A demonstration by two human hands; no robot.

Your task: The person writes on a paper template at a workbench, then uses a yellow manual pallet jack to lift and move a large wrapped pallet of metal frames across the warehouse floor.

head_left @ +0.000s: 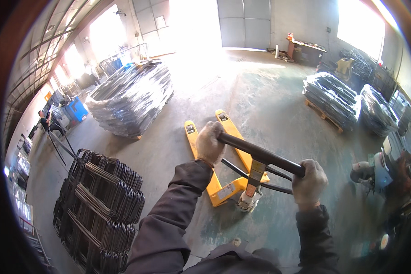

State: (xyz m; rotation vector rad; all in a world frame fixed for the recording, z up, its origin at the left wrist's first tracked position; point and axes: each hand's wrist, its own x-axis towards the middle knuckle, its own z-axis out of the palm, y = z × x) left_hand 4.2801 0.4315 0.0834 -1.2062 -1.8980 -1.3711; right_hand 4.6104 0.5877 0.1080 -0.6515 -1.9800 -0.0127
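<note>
A yellow pallet jack (223, 192) stands on the floor in front of me, its two forks pointing away. Its black handle bar (262, 154) slants down from left to right. My left hand (211, 144), in a pale work glove, is closed round the bar's left end. Gloved alike, my right hand (309, 182) grips the right end. Below the bar, a labelled bracket (255, 176) and curved black side bars lead down to the jack's wheel base (248, 201). No load lies on the visible parts of the forks.
A stack of black metal frames (100, 205) stands close on the left. Beyond it is a large film-wrapped stack (131, 98). More wrapped stacks (332, 98) stand at right, one on a wooden pallet. A scooter-like vehicle (382, 171) is near right. Another person (45, 121) is far left.
</note>
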